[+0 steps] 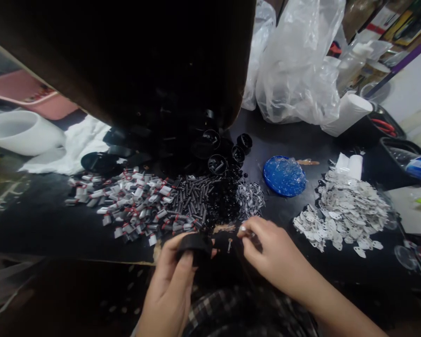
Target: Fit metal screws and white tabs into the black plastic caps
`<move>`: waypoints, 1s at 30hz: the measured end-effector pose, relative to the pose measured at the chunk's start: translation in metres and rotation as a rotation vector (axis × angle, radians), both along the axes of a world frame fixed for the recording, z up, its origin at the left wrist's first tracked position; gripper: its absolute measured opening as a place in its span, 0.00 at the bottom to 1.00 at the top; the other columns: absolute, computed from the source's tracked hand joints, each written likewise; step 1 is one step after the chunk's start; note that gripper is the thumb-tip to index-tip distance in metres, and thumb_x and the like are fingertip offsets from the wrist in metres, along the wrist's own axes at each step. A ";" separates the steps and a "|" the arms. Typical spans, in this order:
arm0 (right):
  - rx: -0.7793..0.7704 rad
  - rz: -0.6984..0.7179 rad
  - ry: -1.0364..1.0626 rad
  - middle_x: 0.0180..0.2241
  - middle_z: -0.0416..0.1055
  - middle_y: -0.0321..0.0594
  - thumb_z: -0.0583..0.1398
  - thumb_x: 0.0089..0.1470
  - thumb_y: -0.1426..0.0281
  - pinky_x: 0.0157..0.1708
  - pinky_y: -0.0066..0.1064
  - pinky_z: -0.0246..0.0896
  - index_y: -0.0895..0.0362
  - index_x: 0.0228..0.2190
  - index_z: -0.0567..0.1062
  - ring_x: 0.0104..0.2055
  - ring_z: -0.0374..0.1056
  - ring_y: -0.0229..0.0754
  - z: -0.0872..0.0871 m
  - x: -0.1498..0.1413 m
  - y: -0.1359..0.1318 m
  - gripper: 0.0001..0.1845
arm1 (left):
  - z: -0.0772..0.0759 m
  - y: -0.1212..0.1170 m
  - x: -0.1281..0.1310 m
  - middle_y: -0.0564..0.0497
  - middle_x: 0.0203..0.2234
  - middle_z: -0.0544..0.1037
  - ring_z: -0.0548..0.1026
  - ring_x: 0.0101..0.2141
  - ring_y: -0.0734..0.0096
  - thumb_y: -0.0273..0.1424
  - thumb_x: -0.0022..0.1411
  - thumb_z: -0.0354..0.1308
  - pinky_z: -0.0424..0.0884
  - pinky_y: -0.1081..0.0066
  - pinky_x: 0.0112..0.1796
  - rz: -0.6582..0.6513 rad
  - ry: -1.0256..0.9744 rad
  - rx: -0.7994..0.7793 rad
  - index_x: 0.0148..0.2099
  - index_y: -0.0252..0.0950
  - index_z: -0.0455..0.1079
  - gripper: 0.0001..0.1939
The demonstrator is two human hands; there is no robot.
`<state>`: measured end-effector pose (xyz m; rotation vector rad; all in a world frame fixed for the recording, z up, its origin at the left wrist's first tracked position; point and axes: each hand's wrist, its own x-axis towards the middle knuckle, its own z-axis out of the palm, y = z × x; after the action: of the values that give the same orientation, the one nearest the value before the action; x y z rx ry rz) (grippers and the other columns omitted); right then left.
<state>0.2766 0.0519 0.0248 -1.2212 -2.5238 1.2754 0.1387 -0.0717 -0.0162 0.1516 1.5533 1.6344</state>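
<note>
Part (192,247), black and rounded, sits between thumb and fingers of left hand (171,281), gripped at table's (56,229) near edge. Right hand (268,248) apart from it, thumb and forefinger close together; cannot tell if they pinch anything. Pin (229,245) lies between hands. Blue dish (288,191) beyond right hand.

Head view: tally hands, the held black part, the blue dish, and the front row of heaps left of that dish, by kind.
Hands: 2, left hand and right hand
Held black part: 1
Blue dish: 1
Grey-and-red heap: 1
Dark ridged heap: 1
Black heap: 1
Silvery heap: 1
Total: 8
</note>
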 end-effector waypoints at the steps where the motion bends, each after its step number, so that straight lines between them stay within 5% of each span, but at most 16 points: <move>1: 0.162 0.019 -0.082 0.33 0.74 0.37 0.56 0.56 0.77 0.37 0.33 0.55 0.57 0.32 0.71 0.34 0.67 0.40 -0.005 -0.006 0.001 0.05 | -0.001 0.002 0.001 0.55 0.37 0.81 0.78 0.39 0.64 0.41 0.57 0.63 0.72 0.69 0.44 -0.010 -0.103 -0.001 0.44 0.46 0.73 0.12; 5: 0.493 0.166 -0.234 0.29 0.74 0.39 0.56 0.59 0.72 0.36 0.36 0.50 0.57 0.29 0.71 0.32 0.67 0.43 -0.023 -0.023 0.004 0.07 | -0.006 0.006 0.001 0.54 0.40 0.80 0.78 0.39 0.67 0.37 0.59 0.62 0.74 0.71 0.42 -0.082 -0.227 0.053 0.46 0.43 0.72 0.13; 8: 0.578 0.200 -0.216 0.27 0.74 0.41 0.57 0.56 0.73 0.35 0.37 0.48 0.58 0.27 0.71 0.30 0.68 0.45 -0.028 -0.027 0.005 0.06 | -0.007 0.005 0.000 0.52 0.42 0.80 0.77 0.41 0.66 0.36 0.60 0.61 0.74 0.70 0.43 -0.085 -0.246 0.055 0.48 0.42 0.71 0.14; 15: 0.478 0.147 0.055 0.26 0.73 0.33 0.59 0.53 0.75 0.36 0.33 0.48 0.57 0.28 0.71 0.27 0.65 0.37 -0.025 -0.012 -0.001 0.03 | -0.003 0.011 0.005 0.51 0.49 0.78 0.71 0.53 0.63 0.37 0.61 0.61 0.68 0.70 0.51 -0.136 -0.351 0.077 0.52 0.44 0.69 0.17; 24: 0.275 -0.055 0.249 0.28 0.72 0.34 0.59 0.56 0.74 0.36 0.32 0.52 0.55 0.29 0.73 0.30 0.64 0.37 -0.011 0.001 -0.004 0.04 | 0.003 0.023 0.016 0.49 0.43 0.81 0.76 0.47 0.62 0.33 0.64 0.57 0.72 0.63 0.50 -0.128 -0.472 0.201 0.45 0.40 0.76 0.09; 30: 0.397 -0.057 0.351 0.26 0.71 0.34 0.58 0.55 0.77 0.35 0.32 0.52 0.57 0.29 0.74 0.29 0.62 0.37 -0.008 0.001 -0.007 0.06 | 0.001 0.020 0.020 0.51 0.46 0.80 0.75 0.49 0.61 0.36 0.56 0.66 0.71 0.65 0.51 -0.117 -0.431 0.086 0.50 0.46 0.74 0.18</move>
<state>0.2774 0.0444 0.0168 -0.8865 -2.3140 0.8293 0.1585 -0.0521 -0.0151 -0.0621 1.1278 1.5215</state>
